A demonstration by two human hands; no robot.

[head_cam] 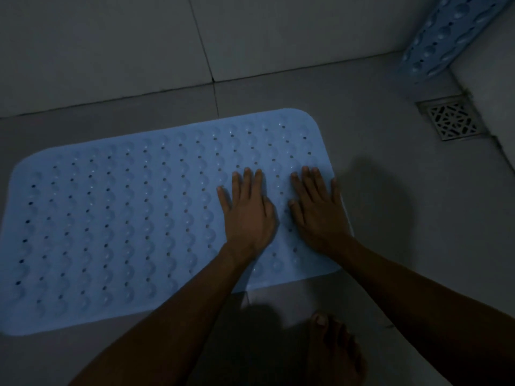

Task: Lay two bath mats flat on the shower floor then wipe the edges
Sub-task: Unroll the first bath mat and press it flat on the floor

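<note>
The light was pretty dim, but a blue bath mat (117, 224) lay flat on the grey tiled floor (376, 190), with rows of bumps and little holes all over it. Both hands were on the mat's right end, side by side and close but not touching each other. The left hand (248, 210) was pressed palm down with its fingers straight and slightly spread, a bit in from the mat's right edge. The right hand (320, 207) was flat too, fingers straight, sitting right along that edge with the little finger at the border. Neither hand was gripping anything, just pressing on the mat. A second blue mat (448, 32) was well away from the flat one, up in the far right corner, standing against the wall. A metal drain grate (451, 121) sat in the floor beyond the mat's right end, below that second mat. A bare foot (334, 352) was on the floor just off the mat's near edge.
</note>
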